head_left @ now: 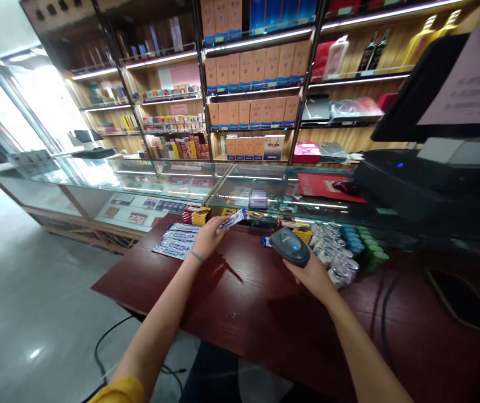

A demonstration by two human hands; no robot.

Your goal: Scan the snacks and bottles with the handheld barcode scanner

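My left hand [209, 238] is closed on one end of a slim blue-and-white packet [234, 219], held a little above the dark red table. Left of that hand lies a row of similar blue-and-white packets [177, 240]. A barcode scanner [289, 244], dark with a blue light on top, is gripped in my right hand [311, 271], and its head points left toward the packet. Partly hidden behind the scanner, another blue packet [266, 241] lies on the table. The print on the packets is too small to read.
Red-and-yellow packs [197, 215] stand behind the packet row. Clear-lidded jars [336, 252] and green-topped containers [370, 246] crowd the right. A phone [464, 299] lies at far right, below a dark monitor [433, 84]. Behind runs a glass counter [240, 184]; cables hang at lower left.
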